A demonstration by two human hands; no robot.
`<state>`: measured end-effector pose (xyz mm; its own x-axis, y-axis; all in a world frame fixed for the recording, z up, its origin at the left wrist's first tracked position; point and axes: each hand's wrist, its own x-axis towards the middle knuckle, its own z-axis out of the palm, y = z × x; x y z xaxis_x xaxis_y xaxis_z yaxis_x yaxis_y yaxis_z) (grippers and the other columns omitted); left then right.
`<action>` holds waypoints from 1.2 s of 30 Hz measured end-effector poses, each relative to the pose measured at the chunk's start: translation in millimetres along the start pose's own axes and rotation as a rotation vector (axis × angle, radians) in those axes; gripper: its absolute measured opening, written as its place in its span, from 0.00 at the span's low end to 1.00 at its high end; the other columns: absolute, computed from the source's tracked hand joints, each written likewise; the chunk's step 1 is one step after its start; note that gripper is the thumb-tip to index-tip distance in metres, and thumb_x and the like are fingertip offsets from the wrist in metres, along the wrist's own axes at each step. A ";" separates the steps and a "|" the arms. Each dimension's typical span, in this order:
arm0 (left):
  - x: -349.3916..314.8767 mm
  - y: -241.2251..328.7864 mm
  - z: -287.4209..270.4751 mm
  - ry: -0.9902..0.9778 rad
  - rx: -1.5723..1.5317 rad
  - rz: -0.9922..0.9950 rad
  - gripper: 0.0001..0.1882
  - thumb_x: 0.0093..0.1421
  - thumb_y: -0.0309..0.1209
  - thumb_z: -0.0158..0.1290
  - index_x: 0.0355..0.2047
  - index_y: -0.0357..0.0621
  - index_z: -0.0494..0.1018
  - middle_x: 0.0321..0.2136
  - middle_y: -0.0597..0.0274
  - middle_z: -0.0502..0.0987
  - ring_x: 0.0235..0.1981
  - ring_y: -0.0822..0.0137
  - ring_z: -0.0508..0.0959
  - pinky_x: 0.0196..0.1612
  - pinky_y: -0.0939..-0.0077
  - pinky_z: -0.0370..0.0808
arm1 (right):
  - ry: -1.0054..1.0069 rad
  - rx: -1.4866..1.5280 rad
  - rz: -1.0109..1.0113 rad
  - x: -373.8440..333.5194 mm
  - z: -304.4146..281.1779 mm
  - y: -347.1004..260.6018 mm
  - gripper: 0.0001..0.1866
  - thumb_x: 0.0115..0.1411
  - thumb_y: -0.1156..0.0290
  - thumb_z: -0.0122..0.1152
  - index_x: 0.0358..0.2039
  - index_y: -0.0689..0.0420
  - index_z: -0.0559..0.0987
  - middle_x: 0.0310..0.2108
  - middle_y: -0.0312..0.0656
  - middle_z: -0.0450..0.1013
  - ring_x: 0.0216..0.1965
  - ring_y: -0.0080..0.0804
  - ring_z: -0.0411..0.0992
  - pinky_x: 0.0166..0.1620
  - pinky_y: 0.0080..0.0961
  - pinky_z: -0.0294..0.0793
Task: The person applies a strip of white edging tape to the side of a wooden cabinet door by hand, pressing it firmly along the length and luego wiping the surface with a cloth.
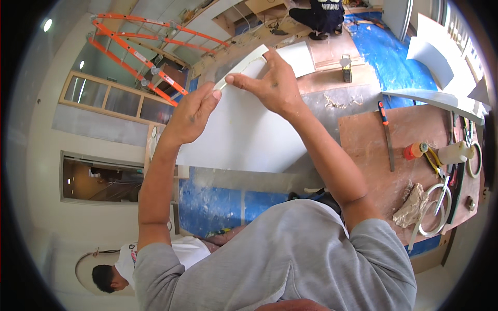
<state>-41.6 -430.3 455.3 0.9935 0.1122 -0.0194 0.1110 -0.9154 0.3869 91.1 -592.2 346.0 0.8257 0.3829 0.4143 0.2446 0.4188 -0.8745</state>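
Note:
A large white panel [244,132] lies in front of me, its upper end between my hands. Along that end runs a narrow white edging strip [248,60]; whether it is fixed to the panel I cannot tell. My left hand [194,115] is closed at the strip's lower left end, its thumb pressed on it. At the strip's upper right, my right hand [274,85] curls its fingers over the far side, with the thumb stretched toward the left thumb. The fingers beneath the strip are hidden.
On a brown board [363,150] at right lie a file [387,136], a red-and-cream bottle [415,151], yellow pliers [433,160] and coiled white edging [438,215]. An orange ladder [139,57] stands far left. One person [176,251] is at lower left, another [324,15] crouches far off.

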 end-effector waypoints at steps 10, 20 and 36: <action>21.6 15.5 -9.0 -0.080 -0.064 0.110 0.21 0.78 0.45 0.44 0.51 0.37 0.73 0.26 0.59 0.69 0.29 0.66 0.67 0.35 0.70 0.67 | 0.036 -0.094 0.031 -1.4 0.4 -1.9 0.39 0.48 0.45 0.81 0.49 0.63 0.78 0.42 0.51 0.82 0.45 0.48 0.81 0.49 0.39 0.77; 16.6 19.9 3.3 0.036 0.025 0.186 0.21 0.78 0.44 0.44 0.36 0.37 0.68 0.22 0.54 0.66 0.24 0.57 0.66 0.31 0.63 0.65 | 0.045 0.002 -0.069 -7.7 -1.8 2.0 0.39 0.59 0.47 0.73 0.60 0.64 0.74 0.51 0.57 0.79 0.54 0.53 0.77 0.56 0.42 0.74; 34.8 27.0 -45.4 0.055 -0.169 0.326 0.33 0.79 0.54 0.37 0.68 0.37 0.65 0.63 0.50 0.74 0.67 0.57 0.71 0.69 0.64 0.66 | 0.036 0.020 -0.019 1.0 3.0 20.4 0.34 0.60 0.44 0.73 0.40 0.68 0.75 0.22 0.48 0.75 0.26 0.39 0.75 0.34 0.36 0.75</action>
<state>-5.2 -433.5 506.9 0.9726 -0.1500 0.1775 -0.2214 -0.8301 0.5117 95.4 -580.7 329.4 0.8391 0.3449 0.4206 0.2499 0.4425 -0.8613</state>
